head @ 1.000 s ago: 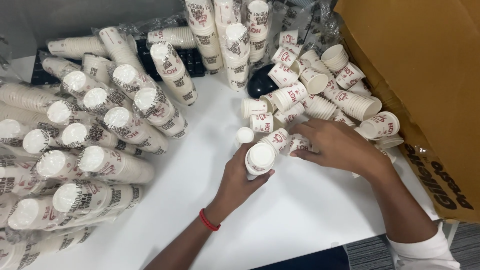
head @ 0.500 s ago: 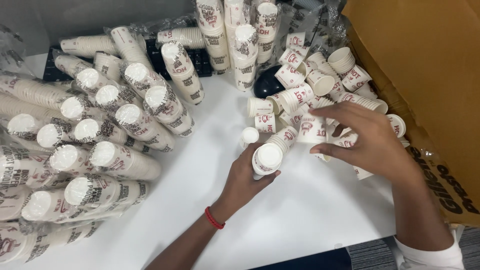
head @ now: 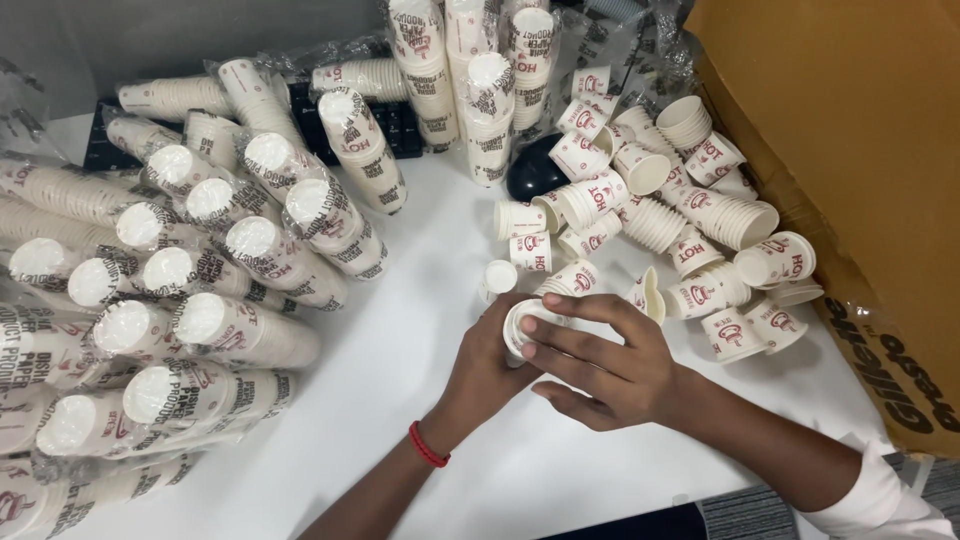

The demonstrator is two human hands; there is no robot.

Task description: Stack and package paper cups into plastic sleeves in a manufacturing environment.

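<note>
My left hand [head: 485, 365], with a red band at the wrist, grips a short stack of small white paper cups [head: 522, 325] lying sideways over the white table [head: 400, 400]. My right hand [head: 600, 365] lies across the same stack, its fingers pressed on the cups' side. A single cup [head: 497, 278] stands just beyond the stack. A heap of loose printed paper cups [head: 660, 210] spreads out behind my right hand.
Many plastic-wrapped sleeves of cups [head: 190, 290] are piled on the left and at the back [head: 470, 70]. A dark keyboard [head: 395, 120] and a black mouse [head: 533, 176] lie under and among them. A large brown cardboard box [head: 860, 150] stands on the right.
My right hand has come back from the loose heap on the right and now rests on the stack in my left hand. The view has shifted slightly.
</note>
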